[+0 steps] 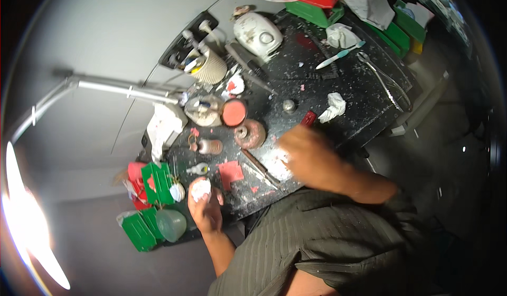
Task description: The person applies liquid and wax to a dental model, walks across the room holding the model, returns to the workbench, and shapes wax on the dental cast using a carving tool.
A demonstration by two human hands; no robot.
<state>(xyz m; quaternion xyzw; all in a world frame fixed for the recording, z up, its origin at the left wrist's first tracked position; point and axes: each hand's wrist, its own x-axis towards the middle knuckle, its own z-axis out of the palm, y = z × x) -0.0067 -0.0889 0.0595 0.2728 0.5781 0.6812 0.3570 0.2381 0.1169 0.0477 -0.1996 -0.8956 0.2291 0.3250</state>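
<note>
Dark and flecked with white crumbs, the surface (319, 87) spreads under a grey wall, and I take the squat pinkish bottle (250, 135) on it as my landmark. Below and left of that bottle, the left hand (205, 211) curls its fingers around a small white piece (201, 190), partly closed on it. Right of the bottle, the right hand (307, 148) is blurred near a red object (309, 118); I cannot tell how far open it is or whether it holds anything. I judge the piece is best cradled lightly and steadily rather than squeezed, with the right hand kept clear of the brown-handled tool (254, 161) just below the bottle.
</note>
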